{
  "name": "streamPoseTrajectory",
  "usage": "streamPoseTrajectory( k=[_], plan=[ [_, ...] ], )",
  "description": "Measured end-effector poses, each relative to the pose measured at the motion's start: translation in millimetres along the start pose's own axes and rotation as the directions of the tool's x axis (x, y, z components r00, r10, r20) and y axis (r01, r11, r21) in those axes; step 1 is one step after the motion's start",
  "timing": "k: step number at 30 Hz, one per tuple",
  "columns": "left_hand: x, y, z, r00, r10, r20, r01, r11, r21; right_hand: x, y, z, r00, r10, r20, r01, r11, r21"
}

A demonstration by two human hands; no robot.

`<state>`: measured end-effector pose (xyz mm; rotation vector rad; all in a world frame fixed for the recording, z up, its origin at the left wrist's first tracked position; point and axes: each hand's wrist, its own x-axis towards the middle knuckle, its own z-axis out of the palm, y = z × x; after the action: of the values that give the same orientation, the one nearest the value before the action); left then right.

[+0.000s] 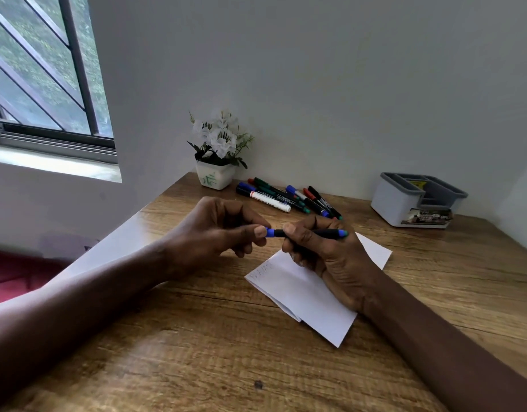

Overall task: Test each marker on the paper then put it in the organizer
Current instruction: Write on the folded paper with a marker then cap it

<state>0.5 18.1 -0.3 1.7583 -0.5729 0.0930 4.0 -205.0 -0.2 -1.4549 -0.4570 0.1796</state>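
Our right hand [324, 263] has its fingers [300, 237] curled round the blue marker [324, 232], just above the paper's [300, 295] far edge, axis left-right. Left hand [214, 230] pinches its left end. Organizer [398, 203] sits far right of the paper.

I'm at a home desk corner. Wooden tabletop [196, 337] against plain walls, barred window [42, 75] left, potted white flowers [217, 150].
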Motion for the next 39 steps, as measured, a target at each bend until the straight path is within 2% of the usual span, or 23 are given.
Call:
streamPoseTrajectory(
  k=[5,9,12,16,18,20,24,27,30,36,39],
  plan=[
    [6.8,-5.8,1.8,1.000,-0.018,0.026,0.018,1.000,0.003,2.4,3.6,-3.4,1.000,0.007,-0.015,-0.007,1.000,0.007],
    [9.8,-5.1,2.4,1.000,0.004,0.020,-0.007,0.984,0.178,4.9,3.6,-5.1,0.999,0.031,0.008,-0.032,0.999,0.029],
    [11.1,-8.8,-2.0,0.999,0.034,-0.032,-0.014,0.867,0.499,7.8,-4.5,-6.9,0.999,0.023,-0.022,-0.021,0.994,0.105],
    [11.7,-9.0,-3.8,0.993,-0.082,-0.080,0.115,0.728,0.676,8.8,-20.2,-19.3,0.992,-0.065,-0.107,0.086,0.975,0.203],
    [16.2,-9.4,-3.1,0.986,-0.146,-0.086,0.162,0.665,0.729,8.6,-22.6,-28.1,0.990,-0.076,-0.123,0.096,0.982,0.163],
    [20.6,-11.4,-5.1,0.973,-0.210,-0.093,0.202,0.592,0.780,9.9,-18.7,-34.8,0.978,-0.072,-0.197,0.078,0.997,0.026],
    [26.7,-18.9,-9.4,0.938,-0.338,-0.077,0.236,0.459,0.856,8.2,-16.1,-45.7,0.869,-0.278,-0.410,0.116,0.919,-0.377],
    [29.8,-26.2,-9.0,0.927,-0.375,-0.030,0.183,0.379,0.907,7.9,-22.3,-51.3,0.811,-0.335,-0.480,0.146,0.910,-0.389],
    [32.3,-31.4,-8.7,0.932,-0.362,-0.032,0.172,0.361,0.917,15.0,-32.9,-69.7,0.745,-0.352,-0.567,0.186,0.925,-0.330],
    [33.0,-30.6,-7.6,0.944,-0.329,-0.021,0.144,0.354,0.924,57.9,-65.8,-143.0,0.470,-0.433,-0.769,-0.072,0.849,-0.523],
    [32.8,-30.8,-7.7,0.947,-0.322,-0.016,0.140,0.366,0.920,78.1,-78.9,-160.0,0.402,-0.514,-0.758,-0.183,0.766,-0.616]
  ],
)
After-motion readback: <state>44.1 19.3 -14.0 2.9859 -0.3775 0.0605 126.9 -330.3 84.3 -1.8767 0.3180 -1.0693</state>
